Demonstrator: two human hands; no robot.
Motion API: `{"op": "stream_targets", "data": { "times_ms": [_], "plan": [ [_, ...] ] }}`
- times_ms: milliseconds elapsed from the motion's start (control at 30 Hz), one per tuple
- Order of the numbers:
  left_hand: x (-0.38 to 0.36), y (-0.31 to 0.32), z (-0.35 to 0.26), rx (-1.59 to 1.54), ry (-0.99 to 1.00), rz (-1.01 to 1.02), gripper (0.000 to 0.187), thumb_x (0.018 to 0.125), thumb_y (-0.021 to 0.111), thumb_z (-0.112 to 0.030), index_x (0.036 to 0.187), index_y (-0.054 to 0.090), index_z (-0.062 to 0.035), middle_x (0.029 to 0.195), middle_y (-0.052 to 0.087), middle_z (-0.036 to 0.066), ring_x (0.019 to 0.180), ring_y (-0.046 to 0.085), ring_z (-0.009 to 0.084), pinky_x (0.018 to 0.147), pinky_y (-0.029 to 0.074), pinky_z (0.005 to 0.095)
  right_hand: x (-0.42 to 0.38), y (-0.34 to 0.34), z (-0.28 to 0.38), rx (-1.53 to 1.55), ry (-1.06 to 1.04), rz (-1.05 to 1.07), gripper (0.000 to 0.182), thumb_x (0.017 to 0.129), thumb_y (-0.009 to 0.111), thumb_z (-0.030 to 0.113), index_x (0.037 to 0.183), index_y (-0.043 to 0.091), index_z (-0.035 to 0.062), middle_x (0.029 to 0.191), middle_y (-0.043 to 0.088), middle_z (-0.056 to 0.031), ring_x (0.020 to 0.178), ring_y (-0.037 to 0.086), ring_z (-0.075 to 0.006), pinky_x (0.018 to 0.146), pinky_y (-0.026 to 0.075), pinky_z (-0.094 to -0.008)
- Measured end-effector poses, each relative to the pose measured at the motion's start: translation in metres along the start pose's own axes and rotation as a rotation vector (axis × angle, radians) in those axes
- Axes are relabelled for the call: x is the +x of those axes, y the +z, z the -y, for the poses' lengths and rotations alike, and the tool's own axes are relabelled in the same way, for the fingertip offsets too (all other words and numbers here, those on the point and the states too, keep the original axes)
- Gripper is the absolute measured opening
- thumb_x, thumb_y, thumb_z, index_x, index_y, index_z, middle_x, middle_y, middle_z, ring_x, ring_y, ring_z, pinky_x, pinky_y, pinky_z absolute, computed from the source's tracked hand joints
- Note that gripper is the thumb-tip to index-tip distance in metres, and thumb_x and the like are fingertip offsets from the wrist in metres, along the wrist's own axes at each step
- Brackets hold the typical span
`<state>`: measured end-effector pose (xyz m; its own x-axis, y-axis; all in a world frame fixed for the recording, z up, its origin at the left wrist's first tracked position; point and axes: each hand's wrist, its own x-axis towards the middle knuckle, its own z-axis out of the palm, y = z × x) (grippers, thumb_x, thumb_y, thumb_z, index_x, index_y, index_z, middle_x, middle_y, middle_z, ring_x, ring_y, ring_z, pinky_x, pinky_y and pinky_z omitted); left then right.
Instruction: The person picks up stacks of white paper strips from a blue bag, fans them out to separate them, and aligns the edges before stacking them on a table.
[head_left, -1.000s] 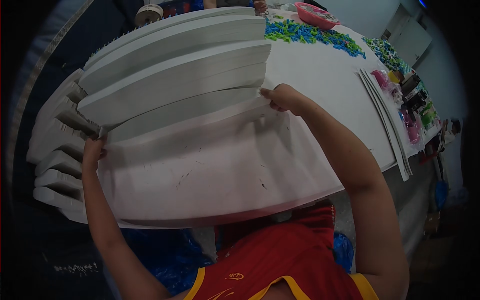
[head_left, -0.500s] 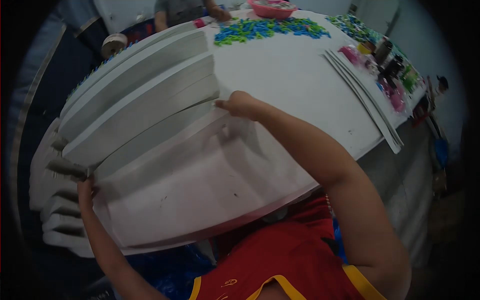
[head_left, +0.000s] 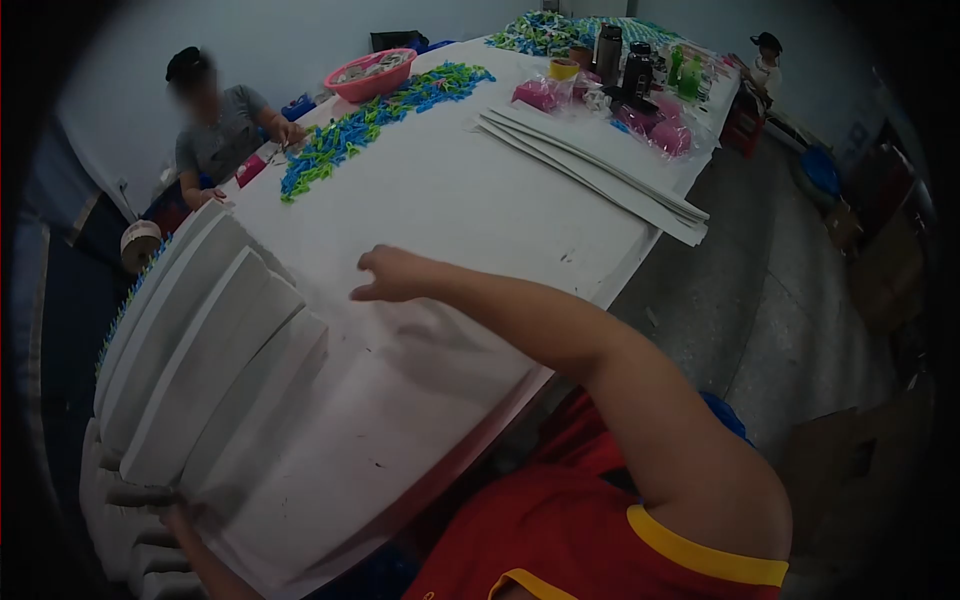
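Note:
My right hand (head_left: 392,275) hovers above the white tabletop (head_left: 330,420), thumb and forefinger apart with nothing between them. To its left stand stacks of long white strips (head_left: 215,370), looking like paper or thin card, curved in the view. The front strips (head_left: 255,385) fan slightly apart at their far ends. My left hand (head_left: 180,517) is at the lower left, its fingertips right at the near end of these strips. Shadow and the strip ends hide most of its fingers.
Several loose white strips (head_left: 590,170) jut over the table's right edge. Blue and green small pieces (head_left: 370,125) lie beyond, beside a pink basin (head_left: 370,78). Dark bottles (head_left: 637,72) and pink packages (head_left: 665,130) stand farther back. A person (head_left: 225,130) sits across the table.
My right hand has come away from the far end of the front strips, its fingers now spread. My left hand stays at their near end. The view has swung to the right.

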<state>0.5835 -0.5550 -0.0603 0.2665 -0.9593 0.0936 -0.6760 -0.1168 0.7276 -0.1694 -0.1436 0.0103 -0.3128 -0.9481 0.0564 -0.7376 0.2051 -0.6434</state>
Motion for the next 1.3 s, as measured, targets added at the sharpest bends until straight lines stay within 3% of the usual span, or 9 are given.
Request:
{"op": "stream_targets", "data": {
  "times_ms": [100,167,267,500,600,767,900,1167,1300],
  "plan": [
    [-0.072,-0.002,0.000,0.200,0.007,-0.109,0.067,0.096,0.072,-0.045,0.140,0.063,0.0046,0.144,0.062,0.022,0.122,0.066,0.0373,0.095,0.057,0.0541,-0.046,-0.085,-0.083,-0.363,0.170,-0.244,0.081,0.083,0.079,0.065,0.139,0.065,0.0069,0.144,0.058,-0.0234,0.132,0.056,-0.0432,0.110,0.047,-0.0542],
    [-0.094,-0.010,-0.030,0.201,0.205,-0.479,0.051,0.102,0.067,-0.031,0.140,0.062,0.0024,0.143,0.062,0.023,0.125,0.065,0.0370,0.105,0.053,0.0462,-0.084,-0.149,-0.146,-0.533,0.360,-0.340,0.086,0.081,0.079,0.069,0.137,0.065,0.0048,0.146,0.056,-0.0231,0.134,0.054,-0.0427,0.111,0.047,-0.0536],
    [-0.197,0.023,-0.074,-0.029,0.418,-0.443,0.039,0.106,0.062,-0.018,0.139,0.061,0.0018,0.138,0.065,0.022,0.127,0.063,0.0349,0.109,0.050,0.0430,-0.159,-0.216,-0.208,-0.719,0.666,-0.442,0.097,0.080,0.076,0.075,0.142,0.060,0.0022,0.154,0.050,-0.0253,0.143,0.048,-0.0424,0.114,0.043,-0.0546],
    [-0.462,0.132,-0.256,-0.172,0.998,0.091,0.022,0.093,0.068,-0.002,0.115,0.064,0.0005,0.114,0.066,0.016,0.105,0.064,0.0322,0.093,0.051,0.0418,-0.229,-0.255,-0.286,-0.509,0.799,-0.384,0.081,0.090,0.069,0.068,0.141,0.060,0.0057,0.147,0.058,-0.0223,0.135,0.057,-0.0412,0.110,0.048,-0.0560],
    [-0.547,0.177,-0.334,-0.383,1.322,0.391,0.018,0.085,0.071,0.005,0.101,0.066,-0.0012,0.098,0.068,0.017,0.091,0.066,0.0372,0.082,0.053,0.0439,-0.228,-0.253,-0.293,-0.545,0.668,-0.414,0.062,0.097,0.065,0.056,0.133,0.064,0.0062,0.136,0.065,-0.0237,0.125,0.064,-0.0425,0.105,0.051,-0.0555],
    [-0.652,0.236,-0.410,-0.583,1.472,0.701,0.016,0.081,0.073,0.005,0.093,0.068,-0.0023,0.090,0.070,0.015,0.086,0.068,0.0361,0.074,0.055,0.0443,-0.222,-0.252,-0.281,-0.774,0.636,-0.305,0.032,0.098,0.060,0.026,0.117,0.068,0.0014,0.119,0.072,-0.0244,0.111,0.071,-0.0417,0.094,0.059,-0.0530],
    [-0.692,0.279,-0.429,-0.685,1.578,0.730,0.014,0.079,0.073,0.004,0.090,0.068,-0.0036,0.083,0.069,0.012,0.078,0.068,0.0322,0.067,0.054,0.0411,-0.223,-0.232,-0.252,-0.774,0.661,-0.297,0.030,0.096,0.059,0.018,0.118,0.067,-0.0024,0.118,0.072,-0.0225,0.109,0.071,-0.0420,0.092,0.060,-0.0533],
    [-0.683,0.302,-0.419,-0.607,1.591,0.711,0.014,0.076,0.071,0.002,0.087,0.068,-0.0055,0.074,0.065,0.009,0.068,0.065,0.0293,0.060,0.052,0.0401,-0.223,-0.200,-0.221,-0.865,0.648,-0.444,0.071,0.093,0.074,0.055,0.127,0.058,-0.0046,0.141,0.053,-0.0232,0.116,0.065,-0.0424,0.086,0.060,-0.0533],
    [-0.683,0.301,-0.418,-0.643,1.575,0.740,0.012,0.077,0.072,0.001,0.086,0.067,-0.0054,0.074,0.064,0.010,0.068,0.066,0.0304,0.059,0.053,0.0411,-0.213,-0.222,-0.225,-0.778,0.623,-0.384,0.072,0.091,0.073,0.055,0.130,0.056,-0.0035,0.135,0.057,-0.0246,0.112,0.066,-0.0460,0.091,0.058,-0.0548]
  ]
}}
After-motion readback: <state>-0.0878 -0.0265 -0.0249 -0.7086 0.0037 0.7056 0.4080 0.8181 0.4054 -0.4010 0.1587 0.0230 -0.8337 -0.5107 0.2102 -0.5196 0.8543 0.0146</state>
